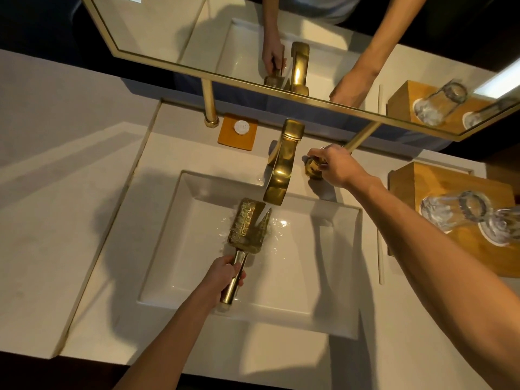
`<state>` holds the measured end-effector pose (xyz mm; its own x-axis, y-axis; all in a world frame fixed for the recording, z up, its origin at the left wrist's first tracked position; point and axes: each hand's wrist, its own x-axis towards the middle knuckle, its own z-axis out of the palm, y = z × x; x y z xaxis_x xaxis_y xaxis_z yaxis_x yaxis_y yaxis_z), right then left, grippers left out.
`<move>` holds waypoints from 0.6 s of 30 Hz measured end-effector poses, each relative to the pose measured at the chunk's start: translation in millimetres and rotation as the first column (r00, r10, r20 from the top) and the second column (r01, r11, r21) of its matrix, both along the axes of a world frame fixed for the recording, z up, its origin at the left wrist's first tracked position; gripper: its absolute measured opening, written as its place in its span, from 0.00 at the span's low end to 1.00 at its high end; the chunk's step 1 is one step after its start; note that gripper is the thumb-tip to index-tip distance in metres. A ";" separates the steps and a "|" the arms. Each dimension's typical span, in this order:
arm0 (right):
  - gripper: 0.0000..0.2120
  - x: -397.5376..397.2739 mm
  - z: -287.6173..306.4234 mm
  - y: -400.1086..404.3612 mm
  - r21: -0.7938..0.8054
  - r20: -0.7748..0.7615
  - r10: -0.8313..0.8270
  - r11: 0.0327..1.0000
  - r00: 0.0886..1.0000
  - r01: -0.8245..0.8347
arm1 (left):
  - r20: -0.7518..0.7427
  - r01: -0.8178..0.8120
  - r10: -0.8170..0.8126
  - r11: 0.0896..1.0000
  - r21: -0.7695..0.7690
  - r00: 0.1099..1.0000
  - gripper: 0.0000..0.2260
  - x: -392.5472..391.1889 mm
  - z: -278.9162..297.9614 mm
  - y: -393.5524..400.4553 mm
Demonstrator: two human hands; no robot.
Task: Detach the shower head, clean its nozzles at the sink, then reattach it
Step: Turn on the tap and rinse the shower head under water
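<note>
Head view, left hand (225,273) grips shower head (249,225) in sink (334,277), right hand (334,167) grips tap handle (312,167)

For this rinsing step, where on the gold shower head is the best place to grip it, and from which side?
Best by the slim handle, from the near side of the sink, as the left hand does. The shower head has a broad flat nozzle end lying under the faucet stream, so a handle grip keeps fingers clear of the nozzles.

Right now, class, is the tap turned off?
No: water pours from the gold spout onto the shower head held over the sink.
</note>
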<state>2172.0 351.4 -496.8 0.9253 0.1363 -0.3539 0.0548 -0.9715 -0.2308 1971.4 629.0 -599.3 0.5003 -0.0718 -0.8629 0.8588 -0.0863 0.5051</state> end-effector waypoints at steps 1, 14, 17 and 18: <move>0.24 0.1 0.6 0.3 0.004 0.001 0.002 1.000 1.000 -0.002 | 0.007 0.013 -0.013 1.000 0.009 1.000 0.08 -0.1 -0.5 0.6; 0.23 -0.3 -0.3 -0.5 0.017 0.010 -0.009 1.000 1.000 0.009 | -0.003 0.016 -0.016 0.999 0.050 1.000 0.08 1.9 0.4 3.0; 0.23 0.1 0.1 0.1 0.028 0.002 -0.017 0.999 1.000 0.017 | 0.013 0.076 -0.077 0.995 0.070 0.997 0.08 2.4 4.1 1.8; 0.23 -0.2 0.1 0.2 0.032 0.005 -0.025 0.999 1.000 0.025 | 0.009 0.058 -0.059 0.996 0.067 0.998 0.08 2.5 4.0 1.2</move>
